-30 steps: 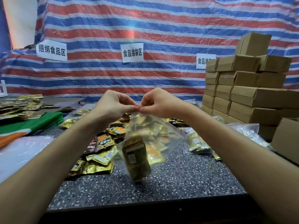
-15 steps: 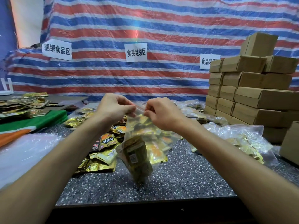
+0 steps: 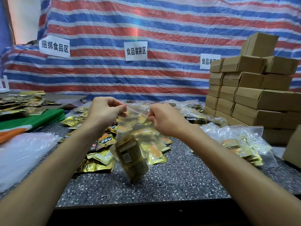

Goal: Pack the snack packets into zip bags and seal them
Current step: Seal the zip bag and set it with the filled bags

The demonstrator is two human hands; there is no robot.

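Note:
A clear zip bag (image 3: 130, 137) with a red zip strip hangs above the speckled table (image 3: 171, 185), with several gold snack packets (image 3: 130, 157) bunched at its bottom. My left hand (image 3: 104, 113) pinches the left end of the bag's top edge. My right hand (image 3: 164, 119) pinches the right end. The two hands are apart, with the zip strip stretched between them. Loose gold and orange snack packets (image 3: 97, 154) lie in a heap on the table behind and left of the bag.
Filled zip bags (image 3: 241, 144) lie at the right. Stacked cardboard boxes (image 3: 254, 95) stand at the back right, one more box (image 3: 293, 147) at the right edge. Clear plastic (image 3: 21, 154), a green and orange cloth (image 3: 31, 119) and more packets (image 3: 21, 103) lie at the left.
My hands, pinched together at the middle of the bag's top one second ago, have slid apart along the zip strip, right hand to the right, left hand to the left.

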